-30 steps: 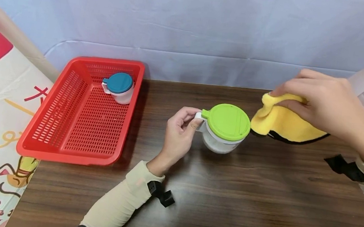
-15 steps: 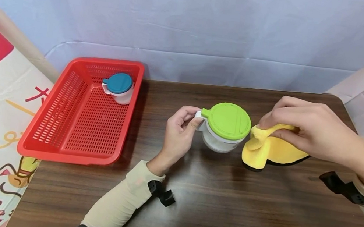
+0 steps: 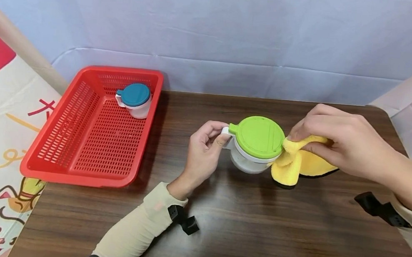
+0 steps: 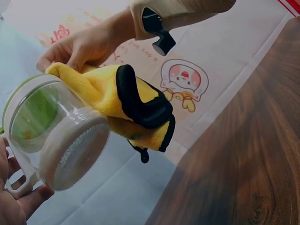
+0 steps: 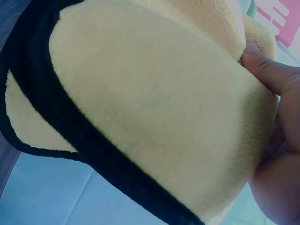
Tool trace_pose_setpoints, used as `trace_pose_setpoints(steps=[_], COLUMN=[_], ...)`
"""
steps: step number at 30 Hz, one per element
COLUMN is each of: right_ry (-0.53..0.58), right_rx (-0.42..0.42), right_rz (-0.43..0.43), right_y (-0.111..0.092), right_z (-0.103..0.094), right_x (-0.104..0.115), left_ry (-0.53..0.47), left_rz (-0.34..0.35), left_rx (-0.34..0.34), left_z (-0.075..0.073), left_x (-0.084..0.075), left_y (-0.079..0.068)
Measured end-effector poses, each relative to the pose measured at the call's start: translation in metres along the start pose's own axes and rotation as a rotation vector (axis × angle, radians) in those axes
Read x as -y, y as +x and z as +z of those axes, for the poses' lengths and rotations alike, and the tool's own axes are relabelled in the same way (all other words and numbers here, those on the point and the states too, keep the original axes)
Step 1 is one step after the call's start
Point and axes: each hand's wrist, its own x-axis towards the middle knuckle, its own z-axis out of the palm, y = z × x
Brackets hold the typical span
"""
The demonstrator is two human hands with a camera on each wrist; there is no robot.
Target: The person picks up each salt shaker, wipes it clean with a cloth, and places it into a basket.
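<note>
My left hand (image 3: 203, 153) pinches the white handle of a clear jar (image 3: 249, 162) with a bright green lid (image 3: 259, 137). In the left wrist view the glass jar (image 4: 70, 136) is tilted and held off the table, with something pale at its bottom. My right hand (image 3: 340, 138) pinches a yellow cloth (image 3: 289, 164) with black edging, bunched against the right side of the jar. The cloth (image 5: 150, 103) fills most of the right wrist view, the thumb pressing on it. Its lower part hangs loose below the fingers.
A red plastic basket (image 3: 139, 155) stands on the left of the dark wooden table (image 3: 217, 238). Inside, at its back right, is a similar jar with a blue lid (image 3: 136, 94). A pale cloth backdrop (image 3: 216, 29) rises behind the table.
My right hand has come down and leftward with the yellow cloth, which now meets the jar's right side. The left hand and the jar have barely moved.
</note>
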Motion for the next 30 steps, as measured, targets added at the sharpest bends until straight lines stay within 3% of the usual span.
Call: trace_pose_setpoints(steps=[7,12,20,30], right_ry=[-0.013,-0.018,0.083,0.108], right_rx=[-0.078,-0.067,-0.057,-0.04], right_rz=[-0.026,-0.003,-0.011,0.056], right_y=[0.001,0.003,0.016,0.034], right_z=[0.007,0.008,0.017,0.028], right_x=[-0.008,-0.016,-0.026,-0.034], left_ry=[0.008,0.0,-0.016,-0.028], left_rz=[0.0,-0.001,-0.022,-0.027], left_rx=[-0.004,0.0,0.003,0.01], left_z=[0.0,0.0,0.002,0.004], left_x=[-0.001,-0.001,0.0,0.001], left_y=[0.0,0.0,-0.001,-0.002])
